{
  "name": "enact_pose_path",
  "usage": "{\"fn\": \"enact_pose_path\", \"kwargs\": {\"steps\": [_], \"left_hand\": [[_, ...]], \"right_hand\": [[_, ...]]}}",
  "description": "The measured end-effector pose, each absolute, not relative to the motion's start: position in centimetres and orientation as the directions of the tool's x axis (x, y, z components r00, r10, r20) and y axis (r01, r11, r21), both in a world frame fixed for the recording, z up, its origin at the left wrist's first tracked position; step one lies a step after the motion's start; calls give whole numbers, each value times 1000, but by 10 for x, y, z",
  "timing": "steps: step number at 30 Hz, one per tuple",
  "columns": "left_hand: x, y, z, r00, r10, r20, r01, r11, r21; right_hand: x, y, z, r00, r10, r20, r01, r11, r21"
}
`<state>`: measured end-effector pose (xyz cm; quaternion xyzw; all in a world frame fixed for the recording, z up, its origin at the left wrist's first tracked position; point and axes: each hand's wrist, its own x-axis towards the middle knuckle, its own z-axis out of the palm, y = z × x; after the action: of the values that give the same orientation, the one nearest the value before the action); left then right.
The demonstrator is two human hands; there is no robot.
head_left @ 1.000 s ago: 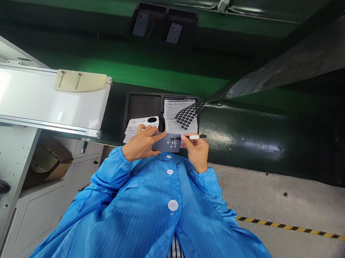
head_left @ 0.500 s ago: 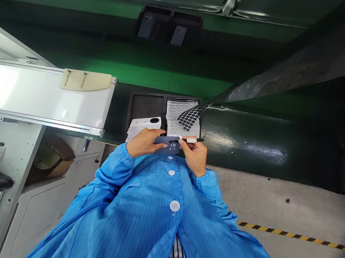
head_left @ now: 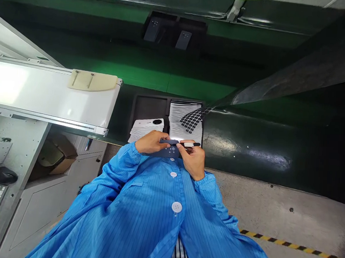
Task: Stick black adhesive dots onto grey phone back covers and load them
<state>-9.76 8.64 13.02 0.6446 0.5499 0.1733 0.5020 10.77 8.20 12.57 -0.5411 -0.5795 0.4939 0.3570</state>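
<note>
Just in front of my chest, my left hand (head_left: 151, 142) pinches a dark blue-grey phone back cover (head_left: 170, 142), seen nearly edge-on. Right below it shows a blue-grey panel with camera holes (head_left: 162, 151); I cannot tell whether this is a separate cover. My right hand (head_left: 194, 159) is closed on a white pen-shaped tool with a black end (head_left: 188, 144), its fingertips close to the cover's right end. The tool's tip is hidden. Beyond my hands, a stack of white phone covers (head_left: 145, 124) and a row of thin white-edged pieces (head_left: 177, 112) sit in a black tray (head_left: 134, 106).
Small black rings (head_left: 192, 120) lie over the row, leading to a dark slanted bar (head_left: 258, 85). Two dark covers (head_left: 183, 40) rest in a far black holder. A white conveyor-like surface (head_left: 87, 105) with a cream plate (head_left: 94, 81) stands at left.
The cover in my left hand has tipped from showing its face to nearly edge-on. My right hand with the pen-shaped tool stays beside it. The whole view has shifted slightly.
</note>
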Motion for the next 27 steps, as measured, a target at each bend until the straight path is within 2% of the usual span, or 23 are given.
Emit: {"fn": "enact_pose_path", "kwargs": {"steps": [4,8,10,13,15,16,17,18,19,20,23,27], "left_hand": [[-98,86,128,298,900,-317,516,127,847],[-104,81,126,266,930,-255,480,101,871],[-111,78,126,267,925,-270,368,161,916],[-132,75,128,268,923,-277,98,260,961],[-162,77,133,67,971,-229,-93,234,968],[-183,78,137,-129,972,-197,-182,173,968],[-207,78,141,-361,915,-179,-255,88,963],[-233,78,146,-580,796,-174,-302,-11,953],[-259,78,150,-749,631,-201,-332,-94,939],[-286,76,153,-835,479,-270,-365,-117,924],[-352,68,157,-888,312,-336,-385,-108,917],[-400,61,149,-878,204,-433,-445,-18,895]], "right_hand": [[108,80,125,-112,986,-122,308,-82,-948],[111,81,121,119,991,-57,263,-87,-961],[110,84,123,212,977,-8,207,-52,-977],[105,86,135,250,968,6,123,-26,-992],[100,84,144,248,968,35,115,6,-993],[98,83,147,249,967,57,120,27,-992],[97,82,150,249,965,77,124,47,-991],[96,81,151,248,964,93,126,64,-990],[96,81,151,246,964,105,125,76,-989],[97,81,150,242,964,111,123,83,-989],[100,83,146,225,969,102,107,79,-991],[104,85,144,199,978,64,110,43,-993]]}}
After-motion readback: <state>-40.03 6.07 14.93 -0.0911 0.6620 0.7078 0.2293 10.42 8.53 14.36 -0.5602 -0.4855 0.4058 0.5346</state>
